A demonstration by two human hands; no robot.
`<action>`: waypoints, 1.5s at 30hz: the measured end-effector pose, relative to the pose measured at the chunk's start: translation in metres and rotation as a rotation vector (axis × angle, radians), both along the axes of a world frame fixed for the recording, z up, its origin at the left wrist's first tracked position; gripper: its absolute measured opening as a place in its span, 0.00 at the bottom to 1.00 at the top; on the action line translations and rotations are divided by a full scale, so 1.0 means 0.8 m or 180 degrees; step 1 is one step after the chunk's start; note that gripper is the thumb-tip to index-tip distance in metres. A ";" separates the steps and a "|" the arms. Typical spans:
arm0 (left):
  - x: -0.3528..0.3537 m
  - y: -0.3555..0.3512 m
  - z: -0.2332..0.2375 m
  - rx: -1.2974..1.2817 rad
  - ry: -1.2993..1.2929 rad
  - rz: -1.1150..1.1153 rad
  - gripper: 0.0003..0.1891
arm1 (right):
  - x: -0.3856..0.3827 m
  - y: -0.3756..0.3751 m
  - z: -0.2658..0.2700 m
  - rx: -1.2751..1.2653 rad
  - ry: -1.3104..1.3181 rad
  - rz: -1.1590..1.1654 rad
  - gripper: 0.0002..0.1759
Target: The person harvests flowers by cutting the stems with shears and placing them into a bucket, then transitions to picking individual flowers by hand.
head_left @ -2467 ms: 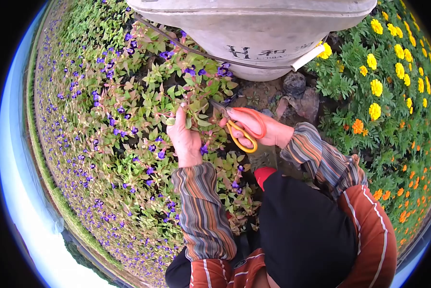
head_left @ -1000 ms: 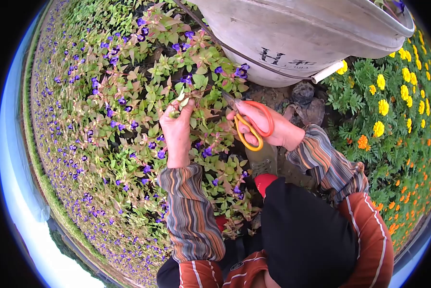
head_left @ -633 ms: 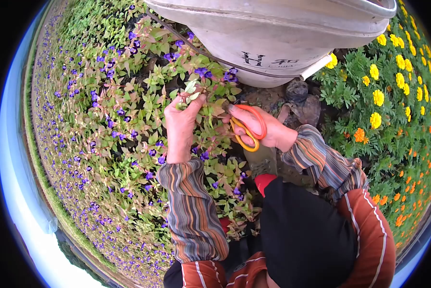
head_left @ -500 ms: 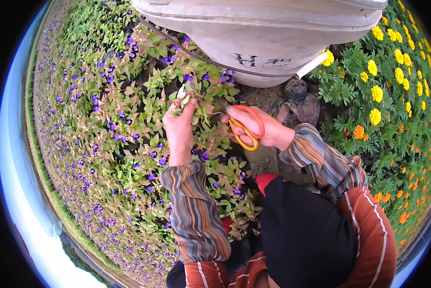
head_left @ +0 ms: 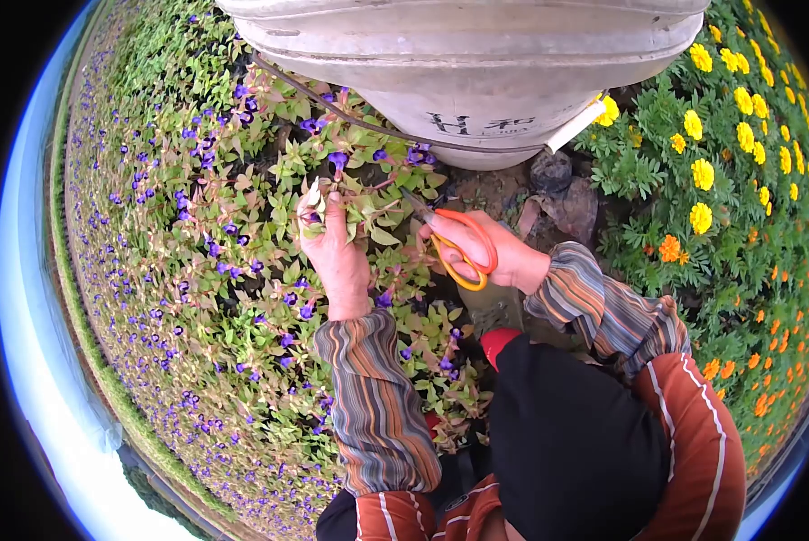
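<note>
My left hand [head_left: 339,266] pinches a leafy sprig [head_left: 368,216] between thumb and fingers, among purple-flowered plants [head_left: 287,338]. Its bare stem end points right, toward the scissors. The fingers of my right hand [head_left: 508,254] are wrapped through the handles of a pair of scissors [head_left: 489,248], one loop red-orange and the other yellow. Their grey blades point up and left, close to the sprig's stem and over the foliage.
A large whitish bucket [head_left: 476,81] with dark lettering and a wire handle [head_left: 350,113] stands just ahead. Dark crumpled plastic [head_left: 571,203] lies on the soil below it. Yellow and orange marigolds [head_left: 702,174] grow on the right. A person's black-capped head [head_left: 575,442] fills the lower middle.
My left hand has shifted slightly down with the sprig, and its stem shows more clearly. The scissor blades, half hidden before, now stand out. The bucket appears slightly further left.
</note>
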State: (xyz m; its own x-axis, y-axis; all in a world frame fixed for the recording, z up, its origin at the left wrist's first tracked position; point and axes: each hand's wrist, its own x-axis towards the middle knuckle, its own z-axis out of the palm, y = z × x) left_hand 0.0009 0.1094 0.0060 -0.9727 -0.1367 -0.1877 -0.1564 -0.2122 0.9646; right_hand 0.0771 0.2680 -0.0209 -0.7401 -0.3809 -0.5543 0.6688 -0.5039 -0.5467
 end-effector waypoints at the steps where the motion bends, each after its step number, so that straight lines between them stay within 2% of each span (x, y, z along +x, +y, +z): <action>1: 0.000 -0.005 0.001 -0.0249 0.0111 -0.0079 0.11 | 0.005 0.002 0.002 -0.0009 0.0031 -0.0040 0.24; 4: 0.000 0.008 0.032 -0.2450 0.0766 -0.1010 0.19 | 0.020 0.008 0.013 -0.0298 -0.0076 -0.0195 0.23; 5: 0.000 0.022 0.044 -0.2795 0.0874 -0.1189 0.26 | 0.028 0.010 0.012 -0.0334 -0.0030 -0.0200 0.24; 6: -0.001 0.035 0.052 -0.3353 0.0899 -0.1433 0.27 | 0.034 0.009 0.012 -0.0357 -0.0093 -0.0246 0.24; 8: -0.009 0.055 0.045 -0.4006 0.0987 -0.1516 0.22 | 0.045 0.008 0.013 -0.0388 -0.0212 -0.0355 0.25; 12: -0.035 0.030 0.011 -0.4269 0.0467 -0.1265 0.11 | 0.049 0.015 0.018 -0.0400 -0.0041 -0.0454 0.26; 14: -0.032 0.007 -0.003 -0.3571 0.0257 -0.1034 0.09 | 0.043 0.018 0.019 -0.0527 0.0004 -0.0442 0.26; 15: -0.029 -0.002 -0.001 -0.3710 0.0352 -0.1069 0.09 | 0.038 0.019 0.018 -0.0595 0.0031 -0.0417 0.26; 18: -0.027 -0.026 -0.033 -0.2518 0.0219 -0.0787 0.10 | 0.022 0.014 0.015 -0.0605 0.0039 -0.0251 0.27; 25: -0.018 -0.030 -0.039 -0.1837 0.0130 -0.0699 0.08 | 0.001 0.008 0.005 -0.0568 -0.0117 -0.0154 0.26; 31: -0.016 -0.029 -0.032 -0.1998 0.0030 -0.0770 0.08 | -0.001 0.007 -0.002 -0.0493 -0.0156 -0.0127 0.27; 45: -0.015 -0.032 -0.034 -0.1673 -0.0135 -0.0637 0.09 | -0.011 0.002 -0.016 -0.0453 -0.0104 -0.0064 0.30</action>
State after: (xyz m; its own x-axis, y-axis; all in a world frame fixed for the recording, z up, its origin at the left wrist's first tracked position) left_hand -0.0112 0.0839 -0.0216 -0.9823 -0.0361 -0.1836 -0.1850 0.3329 0.9246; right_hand 0.0686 0.2692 -0.0335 -0.7307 -0.4427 -0.5196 0.6741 -0.5883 -0.4468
